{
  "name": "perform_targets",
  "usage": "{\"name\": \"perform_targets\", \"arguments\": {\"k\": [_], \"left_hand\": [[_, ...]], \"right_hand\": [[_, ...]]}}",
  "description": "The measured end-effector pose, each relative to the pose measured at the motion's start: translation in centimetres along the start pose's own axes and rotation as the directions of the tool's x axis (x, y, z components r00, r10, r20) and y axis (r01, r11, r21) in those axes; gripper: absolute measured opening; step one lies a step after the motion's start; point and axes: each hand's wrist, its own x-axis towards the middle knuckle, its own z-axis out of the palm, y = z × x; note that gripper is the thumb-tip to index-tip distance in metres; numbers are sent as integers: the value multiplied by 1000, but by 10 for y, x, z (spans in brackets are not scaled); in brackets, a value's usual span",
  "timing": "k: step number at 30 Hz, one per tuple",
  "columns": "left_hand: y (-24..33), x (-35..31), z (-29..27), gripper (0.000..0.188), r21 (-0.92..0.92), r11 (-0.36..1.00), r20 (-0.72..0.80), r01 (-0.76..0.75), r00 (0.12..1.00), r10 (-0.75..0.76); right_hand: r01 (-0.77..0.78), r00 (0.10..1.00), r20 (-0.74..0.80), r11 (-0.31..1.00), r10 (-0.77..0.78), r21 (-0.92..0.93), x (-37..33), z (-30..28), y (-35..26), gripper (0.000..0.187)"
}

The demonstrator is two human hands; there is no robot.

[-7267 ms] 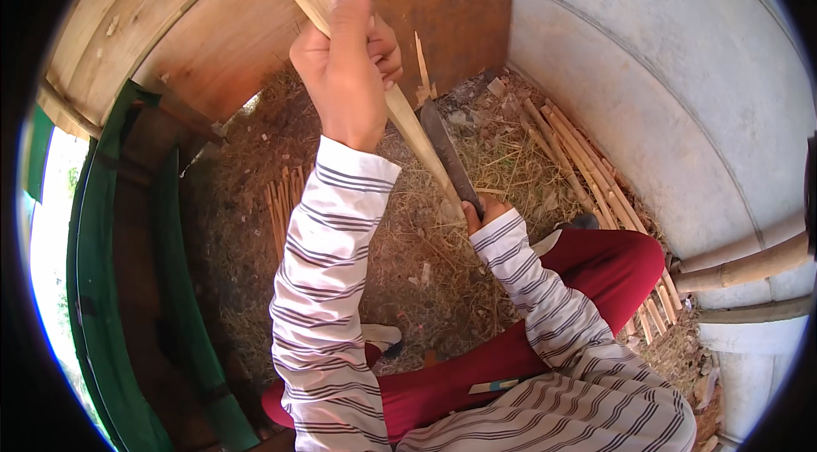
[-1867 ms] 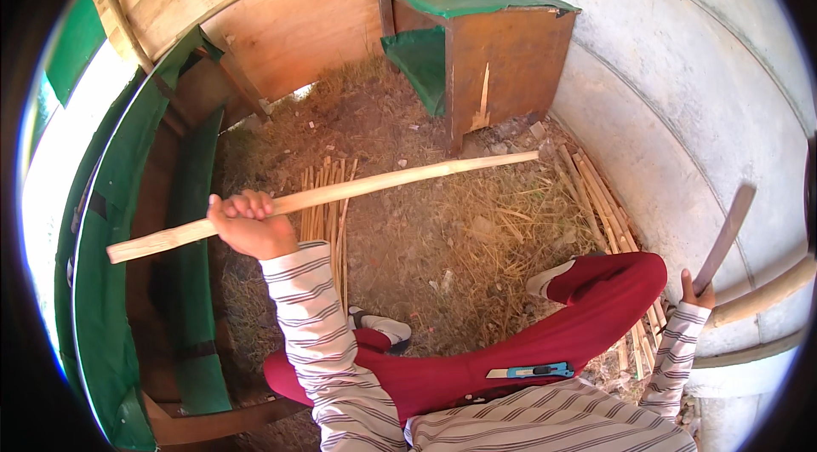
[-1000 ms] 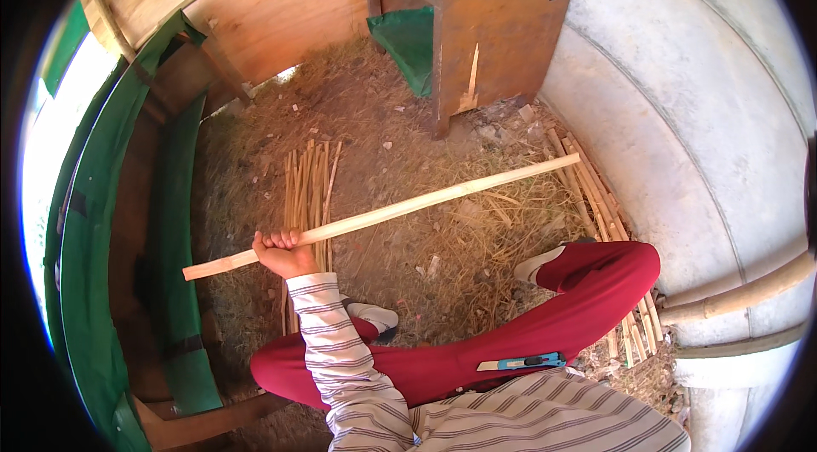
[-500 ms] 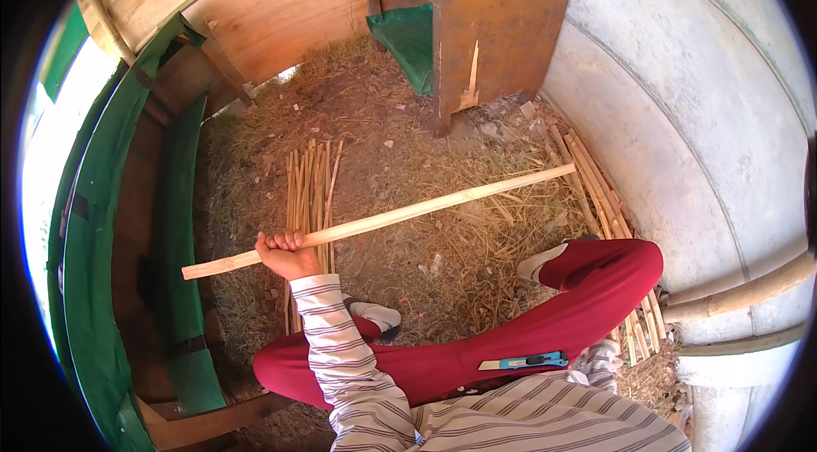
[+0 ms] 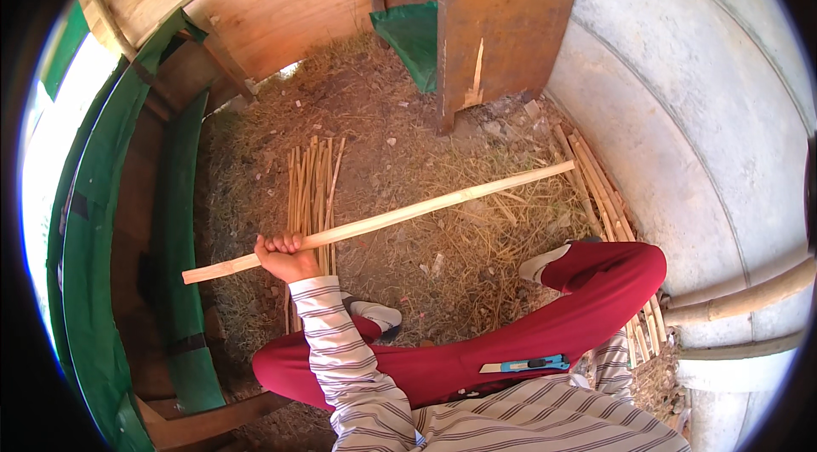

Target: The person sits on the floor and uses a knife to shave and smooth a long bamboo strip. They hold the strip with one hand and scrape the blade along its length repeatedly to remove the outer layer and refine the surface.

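One bamboo strip (image 5: 442,203), running 8 to 3 o'clock; left hand (image 5: 285,257) at 8 o'clock, fingers wrapped round it. Right hand out of frame, state can't tell. Two stick piles: 9 o'clock pile (image 5: 311,184), 3 o'clock pile (image 5: 605,190). One blue knife (image 5: 534,363), 5 o'clock, on lap. Versus 1.9 s ago: right hand, dark blade gone from view; strip tip now overlaps 3 o'clock pile.
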Motion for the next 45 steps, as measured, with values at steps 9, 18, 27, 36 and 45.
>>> {"name": "perform_targets", "arguments": {"k": [9,18,27,36,45], "left_hand": [[-4,4,0,38,54,999,-15,3,1000,-2],[1,9,-9,38,11,999,37,33,999,-33],[11,15,-15,34,-27,1000,63,2,998,-1],[14,14,-16,36,-87,995,79,42,996,-35],[9,14,-15,35,-50,999,57,2,998,1]], "right_hand": [[-11,1000,-3,1000,11,10,-6,5,0,22],[-14,1000,-13,1000,14,19,-5,8,2,21],[-6,1000,-22,999,7,41,-2,2,6,20],[563,826,-46,821,-562,94,-57,-33,-82,20],[933,-305,945,162,-118,321,-248,47,-143,34]]}}
